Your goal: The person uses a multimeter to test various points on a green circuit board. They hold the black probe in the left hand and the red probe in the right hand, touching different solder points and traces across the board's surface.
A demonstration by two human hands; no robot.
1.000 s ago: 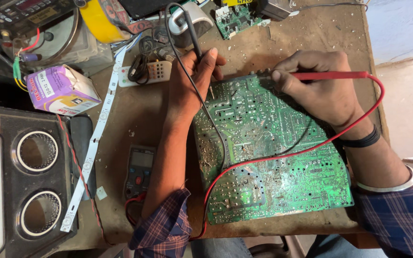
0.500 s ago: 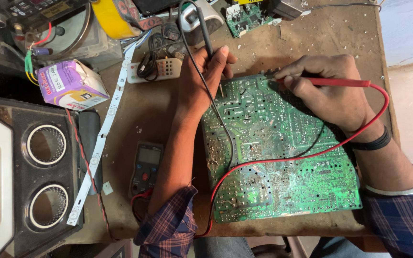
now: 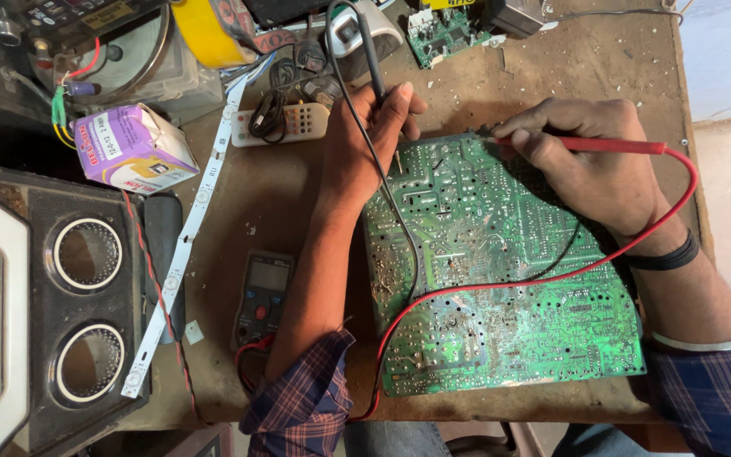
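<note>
Left hand (image 3: 374, 135) clamped on black probe (image 3: 371, 59), right hand (image 3: 585, 169) on red probe (image 3: 611, 145); both tips on green circuit board (image 3: 501, 279).

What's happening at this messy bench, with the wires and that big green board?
A person is probing a large green circuit board that lies solder side up on a wooden table. The left hand holds a black probe at the board's upper left edge, and the right hand presses a red probe near the top edge. Their black and red leads run towards a dark meter lying beside the left forearm. A black speaker box sits at the left.
</note>
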